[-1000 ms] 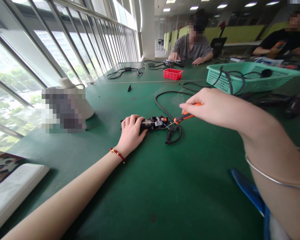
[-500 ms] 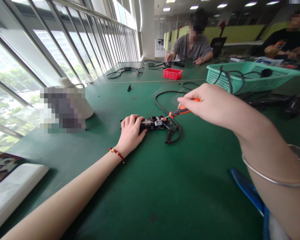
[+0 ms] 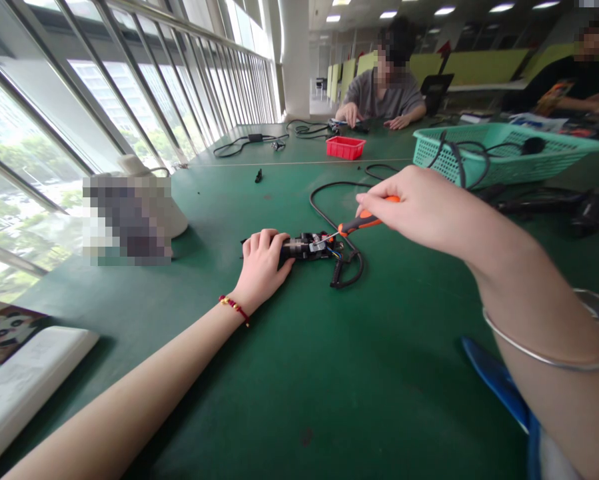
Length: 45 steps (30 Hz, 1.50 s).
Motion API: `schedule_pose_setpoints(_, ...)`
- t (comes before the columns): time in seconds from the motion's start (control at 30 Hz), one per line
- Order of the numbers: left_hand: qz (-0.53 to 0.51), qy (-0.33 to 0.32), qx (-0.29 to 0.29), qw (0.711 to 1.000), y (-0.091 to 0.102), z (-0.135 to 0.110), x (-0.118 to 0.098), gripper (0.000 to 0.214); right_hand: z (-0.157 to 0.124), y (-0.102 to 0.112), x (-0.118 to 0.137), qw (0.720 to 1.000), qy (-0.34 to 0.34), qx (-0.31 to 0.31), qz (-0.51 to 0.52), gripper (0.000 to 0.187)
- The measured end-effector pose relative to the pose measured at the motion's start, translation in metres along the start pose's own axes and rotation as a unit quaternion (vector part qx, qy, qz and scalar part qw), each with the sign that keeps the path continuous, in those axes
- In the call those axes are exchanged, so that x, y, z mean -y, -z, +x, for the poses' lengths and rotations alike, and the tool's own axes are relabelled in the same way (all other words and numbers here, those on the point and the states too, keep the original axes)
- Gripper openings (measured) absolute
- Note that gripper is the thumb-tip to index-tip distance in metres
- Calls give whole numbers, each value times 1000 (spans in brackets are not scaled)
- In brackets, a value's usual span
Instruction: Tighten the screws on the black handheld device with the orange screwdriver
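No readable text, labels or numbers anywhere; panda picture card [image 3: 4,331] bears no legible words.

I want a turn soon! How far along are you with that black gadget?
Its insides show, so the gadget looks opened. Right now the left hand pins it and the right hand sets a screwdriver tip on it. The cord is attached; how many screws remain, I cannot tell.

So the small device [image 3: 312,247] sits mid-table [image 3: 329,373], left hand [image 3: 262,267] on its left end, and the right hand [image 3: 419,207] holds a screwdriver [image 3: 362,223] to its right end. Bin [image 3: 345,150] behind, basket [image 3: 479,167] back right.
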<state>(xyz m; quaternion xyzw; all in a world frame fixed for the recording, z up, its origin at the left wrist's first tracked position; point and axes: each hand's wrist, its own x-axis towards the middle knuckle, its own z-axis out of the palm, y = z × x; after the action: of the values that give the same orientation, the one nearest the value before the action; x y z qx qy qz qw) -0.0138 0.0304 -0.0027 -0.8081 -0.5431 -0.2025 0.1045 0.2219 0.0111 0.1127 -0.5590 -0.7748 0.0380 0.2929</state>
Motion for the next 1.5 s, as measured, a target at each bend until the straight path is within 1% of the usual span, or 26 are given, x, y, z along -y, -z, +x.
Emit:
schedule_pose_setpoints(0.13, 2, -1, 1, 1000, 0, 0, 0, 34, 1, 0, 3, 999, -30, 21, -37, 29)
schedule_pose_setpoints(0.23, 4, -3, -2, 1000, 0, 0, 0, 35, 1, 0, 4, 999, -25, 18, -42, 30)
schedule_pose_setpoints(0.4, 0, -2, -3, 1000, -1, 0, 0, 35, 3, -2, 1, 999, 2, -2, -38, 30)
schedule_pose_setpoints(0.6, 1, -5, -5, 1000, -2, 0, 1, 35, 2, -3, 2, 999, -28, 6, -45, 31)
schedule_pose_setpoints(0.73, -1, -6, -6, 1000, -2, 0, 2, 35, 1, -2, 11, 997, -45, 9, -54, 30)
schedule_pose_setpoints(0.83, 0, -6, -4, 1000, -3, 0, 2, 35, -2, -1, 20, 997, -48, 9, -52, 24)
schedule_pose_setpoints(0.93, -1, -7, -4, 1000, -3, -1, 2, 35, -5, -2, 29, 998, -30, -6, -47, 14)
schedule_pose_setpoints(1.03, -1, -8, -6, 1000, -3, -1, 2, 36, -8, -8, 35, 999, -2, -19, -41, 12)
schedule_pose_setpoints(1.13, 0, -8, -6, 1000, -2, -1, 1, 36, -8, -19, 39, 999, 21, -42, -17, 14)
schedule_pose_setpoints(1.27, -1, -9, -2, 1000, -1, 0, 1, 37, -2, -35, 40, 993, 53, -91, 58, 20)
schedule_pose_setpoints(1.37, 2, -8, -3, 1000, -1, 0, 1, 37, -6, -40, 36, 988, 65, -76, 115, 25)
schedule_pose_setpoints(1.4, 2, -7, -4, 1000, -1, 0, 1, 36, -11, -40, 33, 987, 58, -58, 137, 27)
schedule_pose_setpoints(1.5, -1, -5, -5, 1000, 0, 0, 2, 35, -34, -42, 22, 980, 29, -57, 187, 22)
